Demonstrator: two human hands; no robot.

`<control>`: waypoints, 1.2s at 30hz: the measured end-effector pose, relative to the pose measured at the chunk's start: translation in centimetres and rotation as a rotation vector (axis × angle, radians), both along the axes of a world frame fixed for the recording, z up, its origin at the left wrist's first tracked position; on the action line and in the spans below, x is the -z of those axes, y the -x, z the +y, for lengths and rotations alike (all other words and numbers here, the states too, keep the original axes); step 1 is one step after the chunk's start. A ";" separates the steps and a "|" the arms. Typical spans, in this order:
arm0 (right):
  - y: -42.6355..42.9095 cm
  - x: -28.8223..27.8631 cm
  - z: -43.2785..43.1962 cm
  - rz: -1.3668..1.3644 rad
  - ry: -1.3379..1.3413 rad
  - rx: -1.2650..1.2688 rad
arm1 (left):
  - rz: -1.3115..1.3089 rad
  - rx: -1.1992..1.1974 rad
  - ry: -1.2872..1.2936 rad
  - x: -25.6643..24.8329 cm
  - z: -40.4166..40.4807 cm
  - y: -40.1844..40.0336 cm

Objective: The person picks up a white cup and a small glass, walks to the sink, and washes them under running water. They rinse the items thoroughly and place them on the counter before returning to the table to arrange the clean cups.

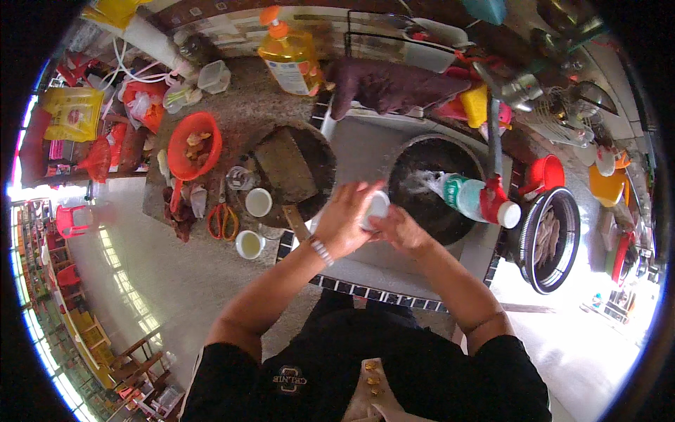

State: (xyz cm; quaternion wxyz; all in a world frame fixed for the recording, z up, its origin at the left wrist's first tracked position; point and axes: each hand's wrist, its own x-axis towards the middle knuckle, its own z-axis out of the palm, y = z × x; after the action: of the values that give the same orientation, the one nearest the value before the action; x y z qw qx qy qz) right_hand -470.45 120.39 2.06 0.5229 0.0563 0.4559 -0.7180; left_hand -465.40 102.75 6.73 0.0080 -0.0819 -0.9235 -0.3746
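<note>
Both my hands meet over the tiled sink around a small white cup (376,210). My left hand (345,219) wraps the cup from its left side, a bracelet at the wrist. My right hand (402,229) touches the cup's lower right side with its fingers. Water runs from a cut plastic bottle (469,198), fixed at the faucet, into a dark round basin (435,227). Left of my hands, a white cup (259,202) and another cup with pale liquid (250,245) stand on the counter. A cleaver (285,163) lies on a round chopping board (326,153).
Orange-handled scissors (222,221), a clear glass (241,178) and a red strainer with food pieces (217,138) sit at left. A yellow soap bottle (292,63) stands behind. A dark cloth (393,87) hangs behind the sink; a black basket (569,240) is at right.
</note>
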 end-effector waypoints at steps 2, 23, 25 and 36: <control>3.4 -0.4 2.3 0.158 -0.298 0.019 | 0.005 0.102 -0.071 2.6 3.0 3.2; 8.6 9.9 7.2 -0.074 0.346 0.643 | -0.054 -0.646 -0.209 11.8 13.7 13.3; 8.3 10.2 7.8 0.000 0.277 0.644 | -0.233 -0.657 -0.310 12.1 13.3 12.9; 6.9 18.2 12.0 1.303 -0.851 -0.077 | -0.996 -0.682 -0.975 11.7 11.6 13.7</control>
State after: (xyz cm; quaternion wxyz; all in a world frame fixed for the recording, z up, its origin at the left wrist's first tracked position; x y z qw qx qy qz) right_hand -477.39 132.41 -16.17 0.1073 -0.1969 0.9092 -0.3508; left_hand -479.13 114.37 -4.98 -0.2580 0.3977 -0.5232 -0.7082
